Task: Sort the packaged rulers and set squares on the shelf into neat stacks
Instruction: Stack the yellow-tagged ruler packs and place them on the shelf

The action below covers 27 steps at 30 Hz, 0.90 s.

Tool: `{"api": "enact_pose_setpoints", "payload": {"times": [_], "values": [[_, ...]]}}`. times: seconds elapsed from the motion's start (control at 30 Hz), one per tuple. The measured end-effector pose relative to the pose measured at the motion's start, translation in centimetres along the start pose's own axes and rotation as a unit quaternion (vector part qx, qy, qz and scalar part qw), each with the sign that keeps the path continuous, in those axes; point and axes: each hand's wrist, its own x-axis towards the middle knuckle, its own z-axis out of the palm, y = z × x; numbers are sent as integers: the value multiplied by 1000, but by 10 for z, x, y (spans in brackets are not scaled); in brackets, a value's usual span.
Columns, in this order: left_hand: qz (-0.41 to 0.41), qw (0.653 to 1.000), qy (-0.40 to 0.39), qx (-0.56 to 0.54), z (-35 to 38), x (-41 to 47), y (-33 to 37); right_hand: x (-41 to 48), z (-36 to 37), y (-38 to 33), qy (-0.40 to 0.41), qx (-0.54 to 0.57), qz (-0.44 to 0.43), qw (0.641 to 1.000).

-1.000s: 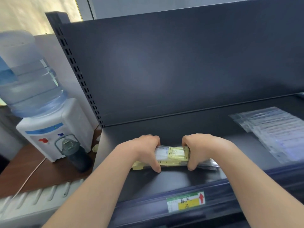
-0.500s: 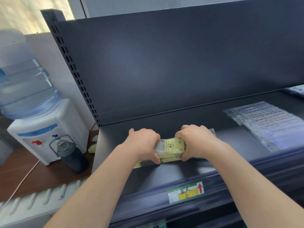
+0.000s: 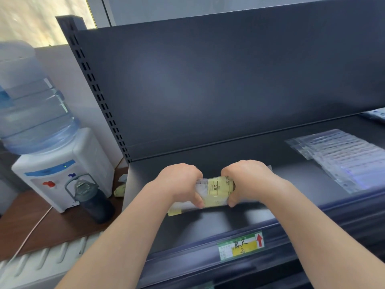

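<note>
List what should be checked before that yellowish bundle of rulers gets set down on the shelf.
1. Left hand and right hand both grip the ruler bundle: ok.
2. Bundle ends flush: not ok, a yellow end pokes out bottom left.
3. Bare shelf in front of it: ok.
4. Clear packets to the right neatly stacked: not ok, fanned out.
5. Bundle resting on the shelf or lifted: cannot tell.

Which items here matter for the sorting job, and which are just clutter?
Job: ruler packs, gripped by left hand and right hand; clear packs further right; shelf.
Lying about: water dispenser; flask.
</note>
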Motion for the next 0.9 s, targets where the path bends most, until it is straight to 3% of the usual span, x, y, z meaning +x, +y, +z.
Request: {"api": "enact_pose_setpoints", "payload": {"times": [0.13, 0.27, 0.37, 0.57, 0.7, 0.83, 0.9], "values": [[-7, 1000, 8, -25, -6, 2, -2, 4, -8, 4, -27, 12, 3, 1000], [-45, 991, 125, 0, -26, 13, -7, 23, -20, 16, 83, 12, 1, 996], [-61, 983, 167, 57, -20, 30, -6, 43, -9, 23, 130, 12, 4, 991], [-83, 991, 91, 57, 18, 47, -5, 52, 27, 51, 65, 68, -2, 996], [-89, 986, 126, 66, 9, 52, -12, 57, 23, 63, 98, 103, -23, 990], [-96, 993, 57, 47, 14, 54, -17, 62, 27, 66, 75, 154, -27, 985], [-100, 992, 63, 36, 20, 54, -17, 62, 35, 67, 71, 202, -33, 976]]}}
